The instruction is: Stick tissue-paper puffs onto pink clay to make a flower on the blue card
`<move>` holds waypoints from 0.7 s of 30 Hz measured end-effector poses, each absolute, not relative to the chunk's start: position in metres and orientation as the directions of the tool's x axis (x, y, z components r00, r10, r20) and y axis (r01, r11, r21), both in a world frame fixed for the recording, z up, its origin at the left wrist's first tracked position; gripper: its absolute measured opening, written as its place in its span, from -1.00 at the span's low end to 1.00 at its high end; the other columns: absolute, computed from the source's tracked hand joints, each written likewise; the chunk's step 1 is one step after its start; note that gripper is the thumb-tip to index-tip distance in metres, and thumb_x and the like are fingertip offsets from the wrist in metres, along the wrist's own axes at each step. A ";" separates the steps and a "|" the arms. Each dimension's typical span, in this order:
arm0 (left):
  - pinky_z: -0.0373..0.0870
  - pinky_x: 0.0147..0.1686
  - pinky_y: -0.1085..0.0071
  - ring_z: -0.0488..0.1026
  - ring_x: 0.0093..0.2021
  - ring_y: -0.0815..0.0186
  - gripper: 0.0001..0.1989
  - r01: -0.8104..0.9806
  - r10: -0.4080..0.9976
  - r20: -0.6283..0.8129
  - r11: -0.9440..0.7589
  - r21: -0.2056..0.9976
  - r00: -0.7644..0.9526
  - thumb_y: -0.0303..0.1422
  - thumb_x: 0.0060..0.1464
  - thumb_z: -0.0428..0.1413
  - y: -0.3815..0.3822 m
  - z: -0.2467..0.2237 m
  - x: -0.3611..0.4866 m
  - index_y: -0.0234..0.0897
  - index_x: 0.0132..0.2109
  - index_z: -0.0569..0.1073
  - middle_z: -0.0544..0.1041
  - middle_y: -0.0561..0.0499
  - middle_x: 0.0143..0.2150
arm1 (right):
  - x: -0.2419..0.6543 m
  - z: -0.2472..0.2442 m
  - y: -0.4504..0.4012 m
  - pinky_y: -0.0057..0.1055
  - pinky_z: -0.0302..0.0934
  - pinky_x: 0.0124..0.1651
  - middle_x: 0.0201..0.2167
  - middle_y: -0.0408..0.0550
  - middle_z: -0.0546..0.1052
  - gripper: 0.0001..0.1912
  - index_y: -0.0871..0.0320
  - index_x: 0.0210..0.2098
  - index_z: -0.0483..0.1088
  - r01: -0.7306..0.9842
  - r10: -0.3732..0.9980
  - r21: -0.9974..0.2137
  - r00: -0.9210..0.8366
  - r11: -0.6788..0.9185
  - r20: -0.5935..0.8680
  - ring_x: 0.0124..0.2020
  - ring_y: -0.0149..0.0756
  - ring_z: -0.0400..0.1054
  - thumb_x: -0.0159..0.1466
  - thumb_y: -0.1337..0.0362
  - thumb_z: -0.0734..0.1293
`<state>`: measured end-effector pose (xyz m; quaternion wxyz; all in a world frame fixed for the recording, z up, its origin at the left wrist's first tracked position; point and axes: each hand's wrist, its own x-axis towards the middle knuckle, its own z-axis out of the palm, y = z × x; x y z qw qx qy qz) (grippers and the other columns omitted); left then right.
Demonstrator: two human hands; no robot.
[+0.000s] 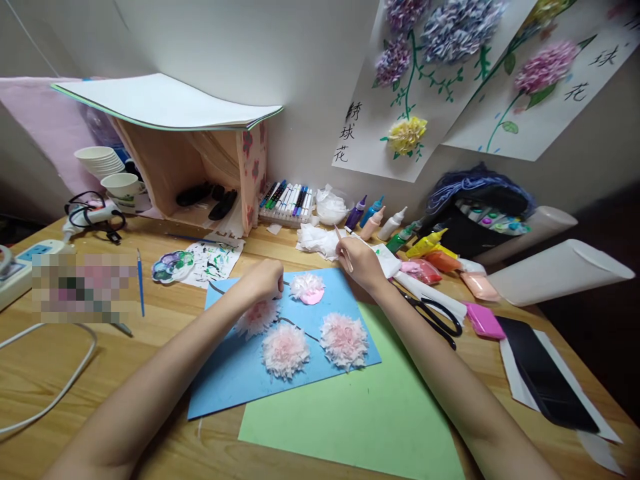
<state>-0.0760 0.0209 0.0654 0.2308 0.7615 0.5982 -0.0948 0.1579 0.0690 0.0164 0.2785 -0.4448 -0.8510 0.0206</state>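
On the blue sheet (235,380) sit several fluffy pale pink paper flowers, with dark painted branch lines between them. One flower (306,287) near the top edge has a flat pink patch at its lower side. My left hand (265,280) is over the sheet's upper left, curled, above another flower (257,317); whatever its fingers hold, if anything, is hidden. My right hand (361,263) is closed on a thin light stick (345,252) at the sheet's upper right corner, beside crumpled white tissue (317,240).
Under the blue sheet lies a green sheet (350,427). Paint bottles (373,223), black scissors (433,317), a pink block (485,321) and a phone (545,373) are on the right. To the left are a blue brush (141,283), a paint palette (173,265) and a white cable (85,373).
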 end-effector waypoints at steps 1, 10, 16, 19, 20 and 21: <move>0.23 -0.41 0.47 0.51 -0.25 0.23 -0.85 0.954 0.868 -0.418 -0.180 0.239 0.268 -0.52 -0.19 0.20 0.021 0.065 -0.076 -0.26 -0.37 0.57 0.61 -0.04 -0.31 | 0.160 0.019 0.068 -0.35 0.12 -0.31 -0.44 0.00 0.42 -0.85 0.15 -0.42 0.26 0.726 0.766 -0.320 -0.432 0.609 0.477 -0.37 -0.19 0.29 0.10 0.51 0.17; 0.24 -0.43 0.49 0.51 -0.28 0.26 -0.82 0.953 0.867 -0.418 -0.181 0.244 0.271 -0.56 -0.19 0.17 0.020 0.065 -0.075 -0.27 -0.37 0.58 0.61 -0.04 -0.34 | 0.160 0.008 0.075 -0.33 0.13 -0.28 -0.37 0.05 0.45 -0.88 0.16 -0.36 0.26 0.805 0.800 -0.250 -0.394 0.538 0.452 -0.30 -0.13 0.32 0.10 0.46 0.25; 0.23 -0.44 0.48 0.51 -0.29 0.25 -0.83 0.948 0.860 -0.415 -0.210 0.241 0.296 -0.55 -0.19 0.17 0.020 0.066 -0.074 -0.28 -0.36 0.57 0.61 -0.04 -0.33 | 0.154 0.015 0.075 -0.32 0.15 -0.28 -0.45 -0.03 0.43 -0.88 0.13 -0.45 0.24 0.721 0.775 -0.395 -0.310 0.569 0.550 -0.37 -0.18 0.32 0.09 0.47 0.19; 0.22 -0.43 0.46 0.50 -0.29 0.25 -0.83 0.941 0.865 -0.389 -0.231 0.249 0.316 -0.54 -0.17 0.17 0.018 0.066 -0.076 -0.29 -0.35 0.56 0.61 -0.03 -0.34 | 0.158 0.033 0.062 -0.34 0.18 -0.21 -0.40 -0.02 0.45 -0.93 0.13 -0.42 0.24 0.583 0.800 -0.582 -0.224 0.567 0.556 -0.33 -0.22 0.35 0.12 0.42 0.22; 0.22 -0.43 0.46 0.50 -0.29 0.25 -0.83 0.937 0.867 -0.378 -0.241 0.254 0.325 -0.55 -0.16 0.16 0.017 0.067 -0.077 -0.29 -0.35 0.56 0.61 -0.03 -0.33 | 0.160 0.039 0.056 -0.37 0.20 -0.19 -0.36 -0.01 0.46 -0.94 0.13 -0.39 0.24 0.554 0.808 -0.605 -0.251 0.572 0.533 -0.29 -0.24 0.37 0.14 0.41 0.22; 0.22 -0.42 0.45 0.50 -0.29 0.24 -0.83 0.932 0.868 -0.364 -0.252 0.261 0.337 -0.55 -0.15 0.15 0.016 0.068 -0.079 -0.30 -0.34 0.57 0.61 -0.04 -0.32 | 0.162 0.046 0.050 -0.41 0.21 -0.21 -0.35 -0.02 0.47 -0.94 0.12 -0.39 0.23 0.533 0.811 -0.620 -0.275 0.576 0.517 -0.29 -0.26 0.39 0.15 0.39 0.23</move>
